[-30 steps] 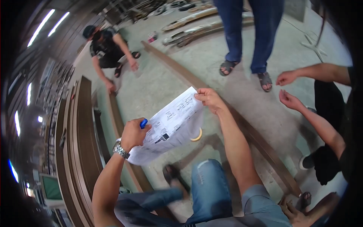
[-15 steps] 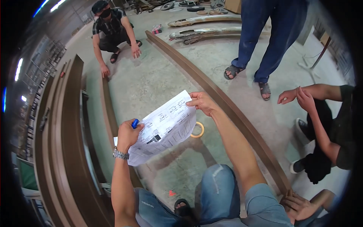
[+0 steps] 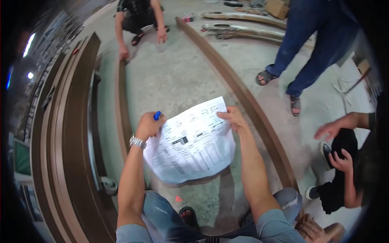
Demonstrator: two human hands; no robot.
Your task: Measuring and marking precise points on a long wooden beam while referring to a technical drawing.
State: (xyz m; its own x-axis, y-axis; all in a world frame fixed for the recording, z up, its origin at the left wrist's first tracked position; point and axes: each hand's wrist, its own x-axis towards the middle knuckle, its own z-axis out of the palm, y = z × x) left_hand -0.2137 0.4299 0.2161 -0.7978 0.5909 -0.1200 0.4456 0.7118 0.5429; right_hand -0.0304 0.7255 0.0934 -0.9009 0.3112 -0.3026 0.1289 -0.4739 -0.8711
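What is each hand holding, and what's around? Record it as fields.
left hand: holds the printed sheet by its left side, plus a blue object
right hand: pinches the sheet near its upper right corner
watch: metal, worn behind the left hand
left beam: brown, on the floor; a co-worker's hand at its far end
right beam: brown, on the floor

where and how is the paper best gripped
Probably by both side edges toward the top, one hand coming from each side: the paper looks thin and its lower part bows, so support on one side alone might let it flop. The left hand and right hand hold it there.
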